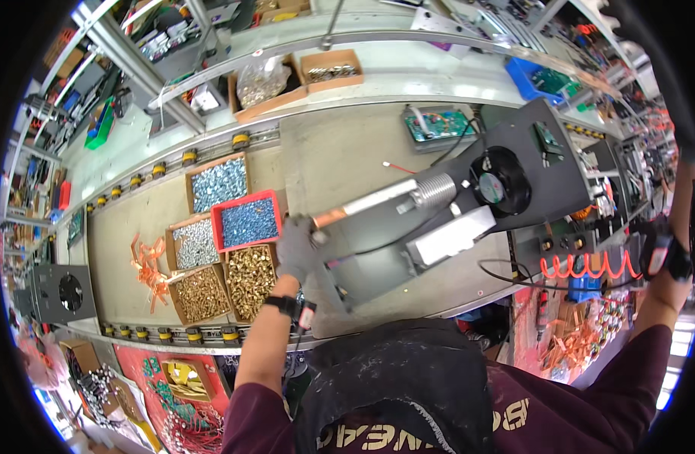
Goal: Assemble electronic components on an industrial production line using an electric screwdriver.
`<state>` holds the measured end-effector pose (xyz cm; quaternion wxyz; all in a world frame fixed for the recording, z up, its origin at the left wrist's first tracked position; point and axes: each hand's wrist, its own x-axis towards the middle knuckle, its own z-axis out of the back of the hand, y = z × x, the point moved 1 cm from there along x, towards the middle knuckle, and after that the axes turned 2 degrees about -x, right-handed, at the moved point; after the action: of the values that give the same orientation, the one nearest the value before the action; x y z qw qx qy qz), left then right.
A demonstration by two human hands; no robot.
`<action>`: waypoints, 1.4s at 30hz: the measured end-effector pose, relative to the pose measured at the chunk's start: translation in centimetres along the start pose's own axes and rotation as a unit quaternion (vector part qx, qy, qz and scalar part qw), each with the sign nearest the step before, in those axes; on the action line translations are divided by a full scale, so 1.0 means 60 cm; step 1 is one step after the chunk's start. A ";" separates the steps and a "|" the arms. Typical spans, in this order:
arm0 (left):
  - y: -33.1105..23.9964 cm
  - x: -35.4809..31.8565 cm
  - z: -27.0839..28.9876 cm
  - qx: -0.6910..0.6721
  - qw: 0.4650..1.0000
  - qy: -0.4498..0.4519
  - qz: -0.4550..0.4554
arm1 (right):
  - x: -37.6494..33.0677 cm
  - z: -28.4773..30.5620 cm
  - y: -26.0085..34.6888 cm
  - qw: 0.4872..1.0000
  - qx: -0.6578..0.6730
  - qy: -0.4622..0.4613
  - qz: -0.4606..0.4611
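Note:
My left hand (296,248), in a grey glove, is closed at the left end of a dark metal chassis (540,170). Its fingertips are smeared by motion. The chassis lies at a slant and carries a round black fan (500,181), a coiled silver spring-like part (435,190), a copper-and-silver tube (366,203) and a white box (455,236). A wire joins it to a green circuit board (440,125) beyond. Far to the right is my right hand (650,240), dark-gloved and blurred, beside a red coiled hose (590,265); its fingers cannot be made out.
Left of my left hand stand a red bin of blue screws (216,227) and cardboard boxes of silver (172,250) and brass-coloured fasteners (228,284). Orange strips (147,265) lie farther left. Roller rails (188,157) edge the bench. Another fan panel (63,293) sits at the far left.

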<state>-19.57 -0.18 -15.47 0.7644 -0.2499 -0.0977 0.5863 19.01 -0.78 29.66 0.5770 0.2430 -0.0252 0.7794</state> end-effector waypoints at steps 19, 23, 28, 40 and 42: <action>-0.094 0.092 -0.046 0.182 0.959 -0.065 -0.207 | -0.297 -0.155 -0.028 0.907 -0.187 0.187 0.328; -0.085 0.103 -0.022 0.202 0.959 0.091 -0.178 | -0.294 -0.166 0.013 0.917 -0.191 0.171 0.305; -0.068 0.111 0.057 0.037 0.994 -0.035 -0.093 | -0.276 -0.181 0.049 0.918 -0.186 0.181 0.301; 0.191 0.086 0.149 -0.619 0.717 -0.138 0.289 | -0.253 -0.248 0.220 0.928 -0.067 0.167 0.325; 0.209 0.024 0.138 -0.687 0.688 -0.129 0.194 | -0.244 -0.270 0.255 0.931 -0.017 0.149 0.332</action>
<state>-33.41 5.74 -14.81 0.2276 -0.6406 -0.5201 0.5170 2.56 -13.67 13.12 0.2867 0.0918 -0.0310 0.9531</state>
